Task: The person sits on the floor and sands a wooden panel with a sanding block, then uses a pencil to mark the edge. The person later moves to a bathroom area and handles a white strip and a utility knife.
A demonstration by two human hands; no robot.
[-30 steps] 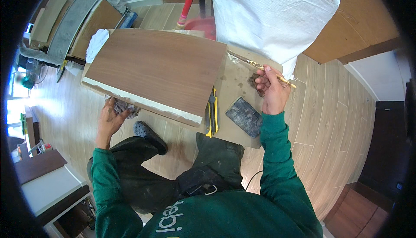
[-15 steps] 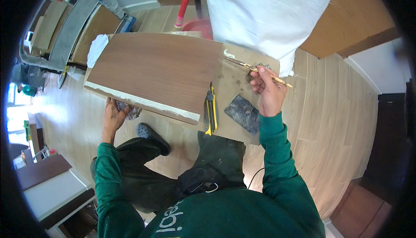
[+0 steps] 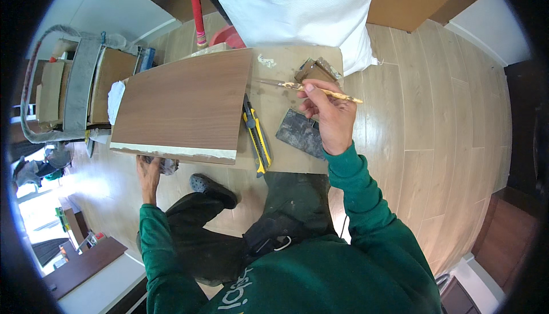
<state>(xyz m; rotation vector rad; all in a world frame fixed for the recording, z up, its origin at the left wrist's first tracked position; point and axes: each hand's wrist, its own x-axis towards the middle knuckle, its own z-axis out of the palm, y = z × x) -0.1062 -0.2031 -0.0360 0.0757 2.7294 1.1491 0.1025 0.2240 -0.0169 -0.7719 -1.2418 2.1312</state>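
Note:
A brown wood-grain panel (image 3: 183, 105) with a white strip along its near edge lies on a cardboard sheet (image 3: 286, 159). Beneath its near left edge is my left hand (image 3: 149, 171), partly hidden, closed around a crumpled greyish rag (image 3: 168, 166) and touching the panel. My right hand (image 3: 331, 114) pinches the yellow, stained handle of a slim paintbrush (image 3: 334, 93). The brush's thin, blurred tip points left, close to the panel's right edge. A yellow and black utility knife (image 3: 257, 138) lies beside that edge. Below my right hand rests a dark, smeared flat plate (image 3: 300, 134).
Behind the cardboard stands a large white sack (image 3: 297, 11), with a red pole (image 3: 196, 11) and pink basin (image 3: 229, 36) beside it. A small brown block (image 3: 316, 71) sits near my right hand. At the left is a cart (image 3: 81, 88) loaded with boards. Wood-look flooring (image 3: 434, 119) extends right.
The view has shifted, so the panel and sack appear further left. My right hand has drawn the paintbrush slightly away from the white smear; the small brown block is now more visible.

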